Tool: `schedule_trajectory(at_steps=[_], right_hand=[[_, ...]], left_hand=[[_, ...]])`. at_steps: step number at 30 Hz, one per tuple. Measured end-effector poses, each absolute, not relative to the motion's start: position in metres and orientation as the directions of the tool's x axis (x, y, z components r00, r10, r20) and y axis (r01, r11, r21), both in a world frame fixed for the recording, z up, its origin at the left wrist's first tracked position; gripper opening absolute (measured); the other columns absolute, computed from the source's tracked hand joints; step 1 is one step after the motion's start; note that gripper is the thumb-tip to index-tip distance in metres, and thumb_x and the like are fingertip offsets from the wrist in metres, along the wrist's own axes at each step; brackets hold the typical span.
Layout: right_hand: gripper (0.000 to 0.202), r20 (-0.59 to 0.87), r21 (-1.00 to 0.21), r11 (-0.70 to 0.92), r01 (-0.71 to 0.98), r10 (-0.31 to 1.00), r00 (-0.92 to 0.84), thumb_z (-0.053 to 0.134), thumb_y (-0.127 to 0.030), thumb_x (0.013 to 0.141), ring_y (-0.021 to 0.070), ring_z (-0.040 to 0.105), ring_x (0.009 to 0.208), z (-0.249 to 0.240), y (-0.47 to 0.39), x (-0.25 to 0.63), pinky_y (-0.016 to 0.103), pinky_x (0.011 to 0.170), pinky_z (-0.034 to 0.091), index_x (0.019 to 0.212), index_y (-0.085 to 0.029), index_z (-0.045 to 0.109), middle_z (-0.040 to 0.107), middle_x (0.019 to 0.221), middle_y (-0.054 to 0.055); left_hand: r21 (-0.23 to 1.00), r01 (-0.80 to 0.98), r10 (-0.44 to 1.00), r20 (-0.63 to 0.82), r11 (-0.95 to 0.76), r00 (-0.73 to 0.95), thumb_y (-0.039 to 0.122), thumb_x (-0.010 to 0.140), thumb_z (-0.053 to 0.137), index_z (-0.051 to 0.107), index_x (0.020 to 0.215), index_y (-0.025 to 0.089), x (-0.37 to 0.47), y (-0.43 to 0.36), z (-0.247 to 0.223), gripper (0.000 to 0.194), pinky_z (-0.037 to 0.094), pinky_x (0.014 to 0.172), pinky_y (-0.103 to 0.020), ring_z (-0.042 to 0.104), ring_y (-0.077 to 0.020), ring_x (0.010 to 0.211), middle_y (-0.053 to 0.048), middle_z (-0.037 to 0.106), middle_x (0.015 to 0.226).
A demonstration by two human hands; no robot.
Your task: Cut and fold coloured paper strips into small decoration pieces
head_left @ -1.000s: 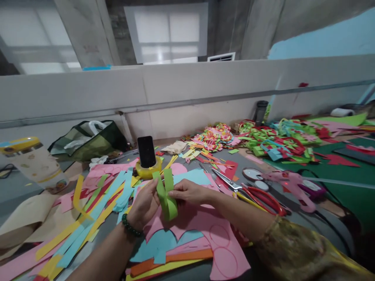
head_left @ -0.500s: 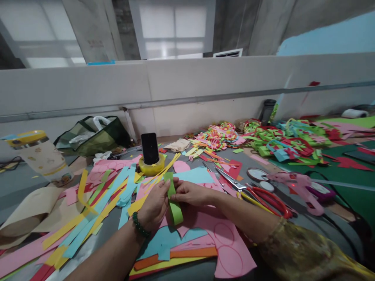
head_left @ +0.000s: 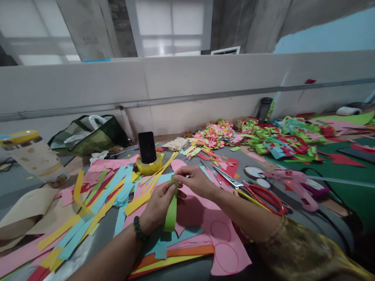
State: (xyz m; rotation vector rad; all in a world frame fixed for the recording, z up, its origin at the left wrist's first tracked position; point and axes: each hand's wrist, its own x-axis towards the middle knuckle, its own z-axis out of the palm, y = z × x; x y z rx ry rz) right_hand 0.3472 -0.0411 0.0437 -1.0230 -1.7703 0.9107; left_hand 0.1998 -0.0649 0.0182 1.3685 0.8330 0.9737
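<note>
A folded light green strip point(head_left: 170, 212) hangs between my two hands, over pink and blue sheets. My left hand point(head_left: 159, 201), with a dark green bead bracelet at the wrist, grips the strip's middle between thumb and fingers. At its upper end, the fingertips of my right hand point(head_left: 195, 181) pinch the strip. Below lies a pink sheet point(head_left: 205, 222) with circles drawn on it. Red-handled scissors point(head_left: 260, 195) rest to the right of my right hand.
A phone point(head_left: 147, 147) stands in a yellow holder. Paper strips point(head_left: 102, 203) and a tumbler point(head_left: 41, 160) are at left. Paper flowers point(head_left: 216, 134) lie behind; a pink glue gun point(head_left: 293, 183) is at right, near a green mat point(head_left: 359, 199).
My right hand has moved up to the strip's top end. The green strip now hangs straighter, its lower loop narrower. The whole view has shifted slightly.
</note>
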Motion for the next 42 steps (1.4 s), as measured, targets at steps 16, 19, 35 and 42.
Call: schedule_trajectory(at_steps=[16, 19, 35, 42], right_hand=[[0.022, 0.297, -0.914, 0.329, 0.237, 0.941, -0.159, 0.062, -0.035, 0.071, 0.0075, 0.046, 0.049, 0.049, -0.033, 0.357, 0.022, 0.048, 0.038, 0.065, -0.014, 0.062, 0.052, 0.055, -0.002], [0.024, 0.285, -0.913, 0.300, 0.278, 0.954, -0.094, 0.061, -0.038, 0.070, 0.0076, 0.046, 0.048, 0.052, -0.029, 0.362, 0.021, 0.047, 0.039, 0.066, -0.014, 0.063, 0.052, 0.054, -0.003], [0.033, 0.223, -0.975, 0.222, 0.017, 0.973, 0.053, 0.072, -0.044, 0.059, 0.0054, 0.042, 0.042, 0.050, -0.008, 0.384, 0.021, 0.044, 0.034, 0.066, -0.014, 0.060, 0.050, 0.049, -0.005], [0.034, 0.191, -0.981, 0.193, -0.025, 0.979, 0.073, 0.072, -0.045, 0.056, 0.0052, 0.041, 0.040, 0.052, -0.004, 0.388, 0.022, 0.043, 0.031, 0.063, -0.015, 0.057, 0.048, 0.048, -0.006]], left_hand=[[0.983, 0.096, 0.896, 0.101, -0.157, 0.433, 0.041, 0.080, 0.055, 0.057, 0.081, 0.014, 0.197, -0.062, 0.006, 0.027, 0.048, 0.058, -0.027, 0.064, -0.0184, 0.064, -0.009, 0.069, 0.074], [0.983, 0.105, 0.916, 0.098, -0.150, 0.389, 0.035, 0.072, 0.065, 0.056, 0.089, 0.016, 0.195, -0.063, 0.005, 0.027, 0.047, 0.055, -0.025, 0.064, -0.0186, 0.068, -0.007, 0.069, 0.080], [0.988, 0.127, 0.966, 0.051, -0.086, 0.253, 0.042, 0.078, 0.054, 0.048, 0.069, 0.017, 0.190, -0.062, 0.021, 0.027, 0.050, 0.042, -0.023, 0.064, -0.0164, 0.056, 0.002, 0.054, 0.062], [0.978, 0.138, 0.967, 0.121, -0.155, 0.225, 0.044, 0.079, 0.054, 0.050, 0.068, 0.017, 0.186, -0.058, 0.022, 0.030, 0.046, 0.041, -0.019, 0.065, -0.0152, 0.055, 0.000, 0.059, 0.065]])
